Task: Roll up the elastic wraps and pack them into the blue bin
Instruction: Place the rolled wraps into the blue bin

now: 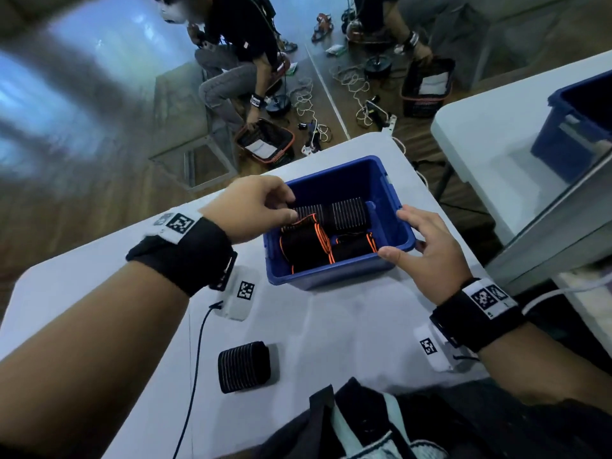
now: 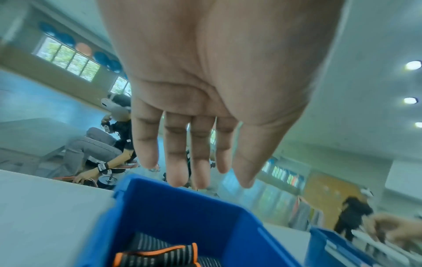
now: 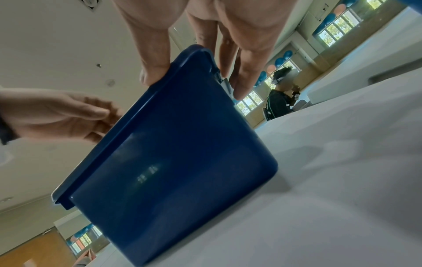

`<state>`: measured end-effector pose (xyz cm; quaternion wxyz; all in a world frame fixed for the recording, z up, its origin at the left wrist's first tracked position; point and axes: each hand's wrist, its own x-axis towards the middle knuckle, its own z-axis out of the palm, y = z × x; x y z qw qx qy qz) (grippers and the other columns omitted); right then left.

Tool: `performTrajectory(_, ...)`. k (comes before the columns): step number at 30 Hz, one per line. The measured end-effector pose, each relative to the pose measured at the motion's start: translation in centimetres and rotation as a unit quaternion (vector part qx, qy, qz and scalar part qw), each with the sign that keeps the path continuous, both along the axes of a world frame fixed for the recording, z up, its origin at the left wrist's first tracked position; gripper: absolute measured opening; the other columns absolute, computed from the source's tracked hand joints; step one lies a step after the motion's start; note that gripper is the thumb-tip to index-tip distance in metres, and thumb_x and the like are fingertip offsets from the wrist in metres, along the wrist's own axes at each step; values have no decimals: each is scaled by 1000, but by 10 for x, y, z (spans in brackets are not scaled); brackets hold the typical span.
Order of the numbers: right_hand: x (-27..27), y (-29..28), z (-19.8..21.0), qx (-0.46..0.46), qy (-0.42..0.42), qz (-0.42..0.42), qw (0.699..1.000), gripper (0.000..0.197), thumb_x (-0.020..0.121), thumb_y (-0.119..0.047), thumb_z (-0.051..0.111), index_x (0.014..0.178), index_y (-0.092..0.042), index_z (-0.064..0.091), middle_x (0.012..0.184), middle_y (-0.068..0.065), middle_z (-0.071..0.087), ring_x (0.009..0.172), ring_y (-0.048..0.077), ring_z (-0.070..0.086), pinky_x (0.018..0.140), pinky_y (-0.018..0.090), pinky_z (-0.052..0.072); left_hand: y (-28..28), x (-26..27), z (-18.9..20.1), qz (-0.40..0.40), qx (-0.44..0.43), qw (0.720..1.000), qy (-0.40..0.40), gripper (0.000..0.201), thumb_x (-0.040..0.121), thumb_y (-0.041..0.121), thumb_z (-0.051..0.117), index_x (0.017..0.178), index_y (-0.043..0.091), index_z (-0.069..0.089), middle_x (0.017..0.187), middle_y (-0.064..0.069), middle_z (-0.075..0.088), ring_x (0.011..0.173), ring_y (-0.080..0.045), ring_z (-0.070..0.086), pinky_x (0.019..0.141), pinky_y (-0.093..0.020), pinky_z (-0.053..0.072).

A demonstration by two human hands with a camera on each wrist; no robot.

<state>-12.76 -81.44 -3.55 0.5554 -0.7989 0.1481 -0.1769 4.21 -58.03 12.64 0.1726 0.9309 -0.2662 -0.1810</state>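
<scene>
The right hand (image 1: 427, 250) grips a corner of the blue bin (image 1: 331, 276) between thumb and fingers, while the left hand (image 1: 251, 210), fingers straight and empty, hovers over the rolled wraps (image 1: 304, 243) inside it.

The blue bin (image 1: 331, 276) is smooth glossy plastic, the wraps (image 1: 304, 248) ribbed cloth, the table (image 1: 331, 329) matt.

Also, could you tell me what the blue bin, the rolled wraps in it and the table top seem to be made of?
The blue bin looks like moulded plastic, semi-gloss: its wall reflects light. The rolled wraps seem woven elastic fabric, matt black with pale ribbing, some edged in orange. The table top is white with a dull sheen, probably plastic or laminate.
</scene>
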Motion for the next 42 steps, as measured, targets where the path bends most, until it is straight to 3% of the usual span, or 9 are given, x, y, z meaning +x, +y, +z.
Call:
performTrajectory(5, 1, 0, 1, 7, -2, -1, 1000, 67, 75, -28, 84, 136, -20, 58, 140, -9, 50, 126, 0, 50, 95, 20, 48, 82, -37, -13, 67, 7, 996, 52, 11, 85, 20, 75, 91, 29, 70, 86, 12, 72, 77, -13, 66, 74, -24, 53)
performTrajectory(11, 1, 0, 1, -4, -9, -7, 1000, 67, 75, -28, 85, 136, -19, 58, 140, -6, 51, 128, 9, 52, 96, 35, 54, 144, -82, -93, 49, 202, 962, 178, 69, 68, 27, 87, 128, 37, 55, 124, 18, 56, 113, -8, 56, 89, -22, 43)
performTrajectory(13, 2, 0, 2, -11, -9, -3, 1000, 67, 75, -27, 84, 136, -18, 57, 140, -4, 51, 127, 9, 53, 93, 32, 53, 151, -91, -113, 43, 226, 956, 181, 77, 67, 25, 87, 135, 31, 53, 126, 13, 54, 117, -12, 54, 93, -23, 42)
performTrajectory(16, 2, -1, 1, -24, -14, 1, 1000, 67, 75, -28, 84, 135, -17, 57, 140, -1, 51, 125, 10, 54, 88, 27, 52, 153, -96, -127, 63, 214, 958, 182, 72, 66, 21, 87, 131, 26, 57, 114, 10, 57, 103, -12, 57, 87, -22, 45)
performTrajectory(20, 2, -3, -1, -39, -21, 5, 999, 67, 75, -29, 84, 135, -17, 57, 139, -1, 52, 124, 11, 54, 85, 22, 51, 150, -98, -133, 61, 239, 950, 194, 47, 66, 21, 84, 110, 24, 67, 100, 8, 67, 88, -14, 62, 77, -24, 50)
performTrajectory(25, 3, -4, -5, -42, -31, 6, 999, 67, 75, -26, 85, 135, -15, 58, 138, 2, 53, 122, 10, 54, 78, 0, 46, 146, -103, -131, 55, 255, 944, 203, 26, 67, 23, 78, 92, 19, 69, 88, 2, 70, 83, -17, 66, 66, -24, 51)
performTrajectory(32, 2, -4, -7, -24, -36, 1, 999, 66, 74, -23, 86, 134, -16, 59, 138, 0, 52, 123, 11, 54, 80, 7, 51, 127, -99, -85, 30, 226, 953, 200, 29, 67, 29, 79, 94, 24, 68, 87, 7, 70, 80, -13, 68, 70, -29, 57)
performTrajectory(38, 2, -2, -4, -16, -32, -5, 999, 66, 74, -23, 86, 134, -17, 59, 139, 0, 53, 125, 11, 54, 83, 25, 54, 50, -63, 31, -15, 54, 990, 132, 25, 72, 22, 83, 92, 25, 69, 84, 8, 74, 75, -6, 69, 70, -24, 57)
performTrajectory(42, 2, -1, -3, 1, -30, -2, 1000, 67, 74, -23, 85, 135, -18, 58, 139, -2, 52, 126, 10, 53, 86, 26, 54, -14, -28, 52, -46, -4, 997, 60, 28, 73, 27, 85, 96, 22, 69, 89, 6, 75, 81, -8, 71, 75, -25, 58)
